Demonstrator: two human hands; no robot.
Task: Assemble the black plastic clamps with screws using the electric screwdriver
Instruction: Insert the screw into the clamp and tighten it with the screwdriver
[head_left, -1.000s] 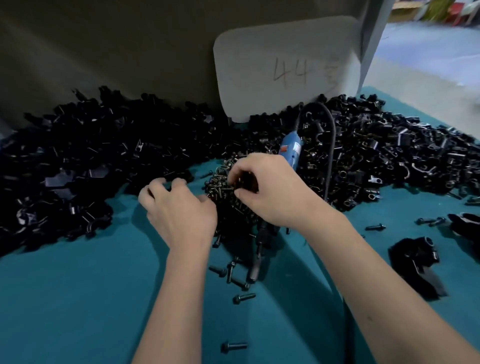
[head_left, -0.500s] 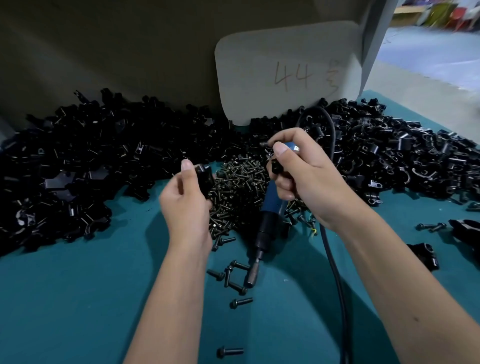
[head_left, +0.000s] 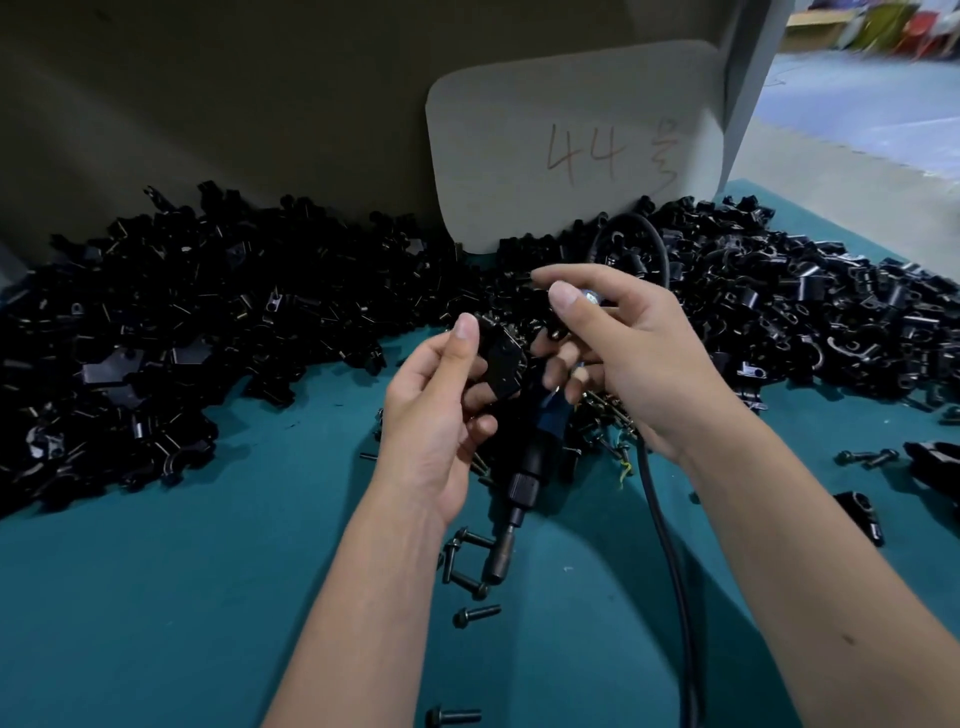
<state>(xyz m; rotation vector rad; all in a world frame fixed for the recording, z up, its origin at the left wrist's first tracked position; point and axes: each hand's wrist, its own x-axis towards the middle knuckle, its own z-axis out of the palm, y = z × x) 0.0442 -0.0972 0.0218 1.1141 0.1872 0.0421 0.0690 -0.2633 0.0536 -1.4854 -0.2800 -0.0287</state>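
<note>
Head camera, looking down over two bare forearms above a teal cloth-covered table (head_left: 156, 597).

The left hand (head_left: 436, 410) is raised, thumb and curled fingers gripping a small black plastic clamp piece (head_left: 500, 358) at its fingertips. Half a second ago this hand was further left; it has moved inward, so the clamp now sits just beside the right hand's fingers.

The right hand (head_left: 623, 353) has its fingers wrapped around the blue-and-black electric screwdriver (head_left: 540, 441), whose bit points down and toward the person, ending among loose black screws (head_left: 472, 618) below the left wrist. Its thumb and forefinger seem to pinch something small and shiny, probably a screw, though that is too blurred to confirm. A second ago both hands were down in the screw pile; now they are lifted and close together.

Judged from this, picking is done and the screw is about to be seated in the clamp before driving.

Beyond both hands lies a wide heap of black plastic clamps (head_left: 208, 322), and behind it a grey card marked "44" (head_left: 576, 145). The tool's black cable (head_left: 670, 561) trails under the right forearm.
</note>
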